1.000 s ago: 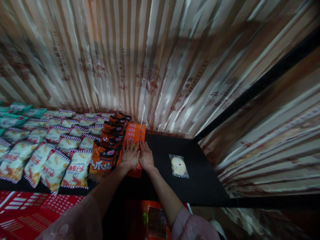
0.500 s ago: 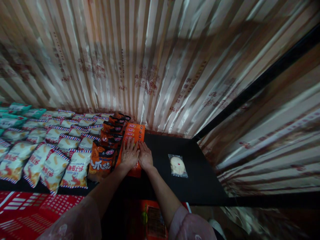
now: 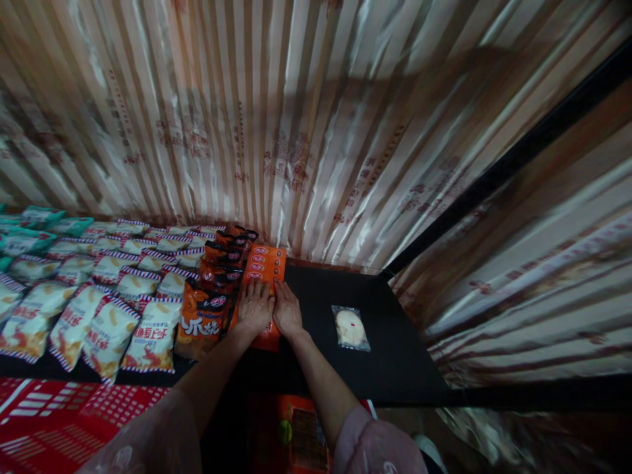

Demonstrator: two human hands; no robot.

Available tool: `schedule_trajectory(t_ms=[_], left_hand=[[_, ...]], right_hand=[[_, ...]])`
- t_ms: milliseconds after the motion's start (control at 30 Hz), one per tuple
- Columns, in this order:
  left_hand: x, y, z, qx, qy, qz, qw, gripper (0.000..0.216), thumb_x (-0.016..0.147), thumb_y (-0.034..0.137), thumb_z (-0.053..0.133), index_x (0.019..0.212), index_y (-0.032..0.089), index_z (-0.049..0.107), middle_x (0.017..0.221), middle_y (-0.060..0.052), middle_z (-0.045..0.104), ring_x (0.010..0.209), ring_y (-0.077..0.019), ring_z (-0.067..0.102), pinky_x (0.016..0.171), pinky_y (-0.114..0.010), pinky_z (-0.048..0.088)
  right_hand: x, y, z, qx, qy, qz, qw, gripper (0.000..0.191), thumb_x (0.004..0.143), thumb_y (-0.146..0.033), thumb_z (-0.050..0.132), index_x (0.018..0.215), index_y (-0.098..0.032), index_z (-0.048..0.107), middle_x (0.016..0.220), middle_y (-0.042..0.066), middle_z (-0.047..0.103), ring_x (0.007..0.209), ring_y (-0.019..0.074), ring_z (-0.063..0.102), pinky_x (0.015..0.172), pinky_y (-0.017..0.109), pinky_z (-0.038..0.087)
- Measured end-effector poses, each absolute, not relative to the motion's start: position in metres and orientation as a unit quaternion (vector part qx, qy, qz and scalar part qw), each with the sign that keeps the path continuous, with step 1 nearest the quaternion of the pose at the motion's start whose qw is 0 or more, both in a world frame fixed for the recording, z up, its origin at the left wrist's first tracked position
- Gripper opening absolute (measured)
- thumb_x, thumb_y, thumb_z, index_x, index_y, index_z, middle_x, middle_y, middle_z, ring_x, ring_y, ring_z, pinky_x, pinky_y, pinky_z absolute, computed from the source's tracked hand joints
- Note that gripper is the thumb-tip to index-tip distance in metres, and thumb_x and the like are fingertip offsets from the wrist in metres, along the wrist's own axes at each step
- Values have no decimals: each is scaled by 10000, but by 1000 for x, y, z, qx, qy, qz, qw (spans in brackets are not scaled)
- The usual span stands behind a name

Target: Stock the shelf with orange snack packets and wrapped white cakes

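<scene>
My left hand (image 3: 255, 308) lies flat, fingers stretched out, on a row of overlapping orange packets (image 3: 266, 260). Beside it, close to touching, my right hand (image 3: 287, 308) rests along the right edge of the same packets, its fingers also stretched out. Just left of my hands stand several orange-and-black snack bags (image 3: 201, 322) in a row front to back. A clear packet with a pale round food (image 3: 351, 328) lies apart, to the right on the black shelf (image 3: 395, 355).
Several white snack bags with striped edges (image 3: 153, 336) fill the shelf's left side, with green bags (image 3: 29, 240) beyond. A red plastic basket (image 3: 64, 421) is below at left. An orange package (image 3: 291, 428) sits under my forearms. A dark post (image 3: 494, 178) slants at right before a striped plastic sheet (image 3: 296, 99).
My left hand has slid slightly toward me along the orange packets. My right hand stays in nearly the same place.
</scene>
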State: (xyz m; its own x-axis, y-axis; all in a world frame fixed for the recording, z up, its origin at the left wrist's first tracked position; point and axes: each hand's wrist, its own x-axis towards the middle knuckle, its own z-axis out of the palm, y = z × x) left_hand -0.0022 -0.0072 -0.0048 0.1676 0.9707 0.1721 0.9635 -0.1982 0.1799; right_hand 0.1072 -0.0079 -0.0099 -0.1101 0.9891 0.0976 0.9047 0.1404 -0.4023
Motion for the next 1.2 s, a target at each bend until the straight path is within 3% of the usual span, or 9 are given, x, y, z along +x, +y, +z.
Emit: schedule_trajectory(t_ms=[300, 667, 900, 1200], left_hand=[[0, -5, -3, 764, 633, 125, 11, 470, 853, 338, 300, 1262, 149, 433, 1316, -132, 430, 1236, -277, 326, 1032, -455, 203], [5, -3, 10, 759, 642, 104, 31, 456, 836, 301, 356, 1241, 112, 448, 1317, -178, 413, 1230, -296, 340, 989, -434, 283], [5, -3, 5, 767, 633, 107, 20, 449, 846, 266, 349, 1242, 79, 449, 1324, -216, 394, 1232, -312, 347, 997, -445, 272], [6, -13, 0, 776, 617, 131, -2, 386, 838, 230, 375, 1169, 93, 520, 1285, -196, 450, 1229, -302, 359, 989, -453, 293]], right_hand=[[109, -4, -3, -644, -729, 150, 176, 491, 840, -196, 351, 1328, -141, 356, 1376, 81, 376, 1287, 179, 280, 1043, 360, 253], [111, 3, -2, -633, -729, 126, 227, 468, 752, -134, 456, 1216, -112, 509, 1287, 115, 480, 1206, 206, 402, 1011, 338, 326], [109, 2, -9, -613, -729, 127, 277, 427, 749, -125, 462, 1165, -88, 553, 1279, 128, 484, 1226, 218, 379, 1037, 345, 304], [107, -13, -5, -627, -716, 128, 278, 374, 766, -123, 446, 1107, -120, 599, 1261, 122, 502, 1206, 211, 409, 1015, 355, 340]])
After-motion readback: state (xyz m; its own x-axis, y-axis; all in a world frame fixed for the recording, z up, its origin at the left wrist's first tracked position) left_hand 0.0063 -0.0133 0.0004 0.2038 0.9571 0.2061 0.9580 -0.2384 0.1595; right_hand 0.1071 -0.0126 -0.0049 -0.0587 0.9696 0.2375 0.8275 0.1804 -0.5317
